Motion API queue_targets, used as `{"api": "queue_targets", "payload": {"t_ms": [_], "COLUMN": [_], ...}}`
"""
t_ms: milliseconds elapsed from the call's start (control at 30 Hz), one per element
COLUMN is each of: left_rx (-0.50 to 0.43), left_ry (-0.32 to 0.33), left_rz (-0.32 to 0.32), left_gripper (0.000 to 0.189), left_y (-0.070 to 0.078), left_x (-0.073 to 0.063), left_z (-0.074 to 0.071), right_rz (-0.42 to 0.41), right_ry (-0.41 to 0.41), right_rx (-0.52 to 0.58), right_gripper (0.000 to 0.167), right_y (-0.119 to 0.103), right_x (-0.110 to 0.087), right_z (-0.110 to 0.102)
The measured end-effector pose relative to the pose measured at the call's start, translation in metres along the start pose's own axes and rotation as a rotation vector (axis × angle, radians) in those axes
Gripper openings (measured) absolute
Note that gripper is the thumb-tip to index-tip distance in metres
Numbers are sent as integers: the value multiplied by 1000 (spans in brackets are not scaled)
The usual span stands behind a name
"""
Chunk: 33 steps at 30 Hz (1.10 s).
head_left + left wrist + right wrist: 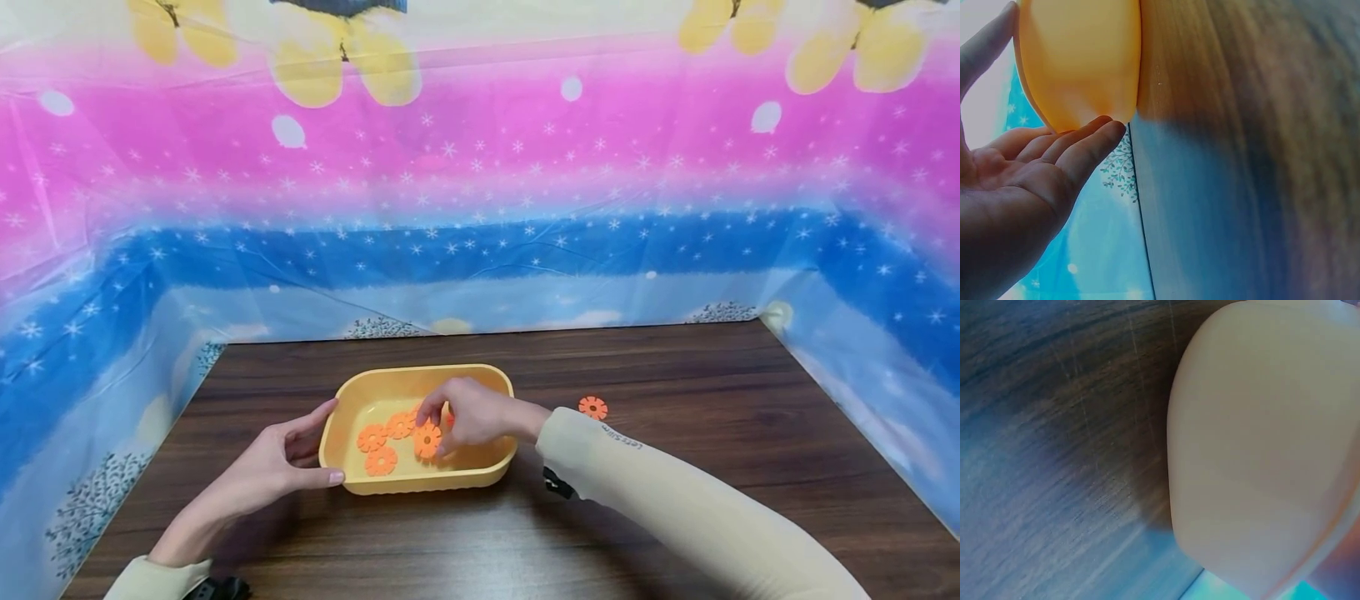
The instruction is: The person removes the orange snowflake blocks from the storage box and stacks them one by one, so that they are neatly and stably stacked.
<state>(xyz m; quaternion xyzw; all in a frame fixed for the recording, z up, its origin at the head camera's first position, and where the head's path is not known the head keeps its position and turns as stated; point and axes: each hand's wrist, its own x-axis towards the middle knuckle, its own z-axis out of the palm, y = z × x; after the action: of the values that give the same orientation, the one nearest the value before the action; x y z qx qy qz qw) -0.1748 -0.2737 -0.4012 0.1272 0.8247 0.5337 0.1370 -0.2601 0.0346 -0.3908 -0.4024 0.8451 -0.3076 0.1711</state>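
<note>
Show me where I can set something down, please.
Bare wood: between yellow tub and printed backdrop; before the tub, between the sleeves; right of the lone orange flower disc. Crowded: inside the tub, with more discs and the right hand; the left hand grips its end.

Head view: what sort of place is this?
Probably an indoor tabletop work booth: a wood-grain table, snowflake-patterned cloth hung around its back and sides, and a yellow tub with orange flower-shaped pieces inside.

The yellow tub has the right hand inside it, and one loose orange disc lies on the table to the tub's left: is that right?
Not quite: the loose orange disc lies to the tub's right, as the head view shows. The rest stands.
</note>
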Motion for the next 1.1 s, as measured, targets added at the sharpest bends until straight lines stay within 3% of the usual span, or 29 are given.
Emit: {"api": "queue_targets", "payload": {"t_ms": [333, 800, 1100], "left_rx": [6, 17, 15], "left_ry": [1, 1, -1], "left_rz": [12, 12, 18], "left_gripper": [102, 102, 102], "left_y": [1, 2, 3], "left_x": [0, -1, -1], "left_z": [0, -1, 1], "right_rz": [13, -4, 40], "right_ry": [61, 131, 176], "right_rx": [-18, 49, 57], "right_gripper": [38, 40, 41], "right_y": [-4, 6, 16], "right_x": [-14, -39, -57], "right_z": [-13, -39, -53]}}
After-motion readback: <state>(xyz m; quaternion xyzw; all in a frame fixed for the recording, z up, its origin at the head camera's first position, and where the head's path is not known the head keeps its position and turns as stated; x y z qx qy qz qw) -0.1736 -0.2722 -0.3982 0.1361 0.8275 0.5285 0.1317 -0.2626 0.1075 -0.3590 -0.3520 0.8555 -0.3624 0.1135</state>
